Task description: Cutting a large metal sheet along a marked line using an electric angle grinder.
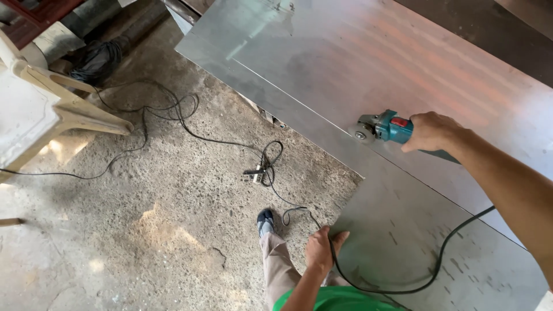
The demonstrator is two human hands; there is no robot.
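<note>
Gripping teal angle grinder [387, 128], right hand [431, 131] wraps body, disc on metal sheet [403, 63] near its front edge. Left hand [320, 251] pinches power cord [443, 256] at sheet corner. Risk: slack cord drifting toward disc, kickback from one-handed grip.

We note the right hand [431, 131] at about two o'clock from frame centre, fingers curled shut in a full grip, knuckles up; its bare forearm runs back toward four o'clock, nearly straight. We note the left hand [322, 249] at about six o'clock, low in frame, fingers closed loosely, thumb out toward two o'clock; its forearm drops toward seven o'clock, elbow bent.
</note>
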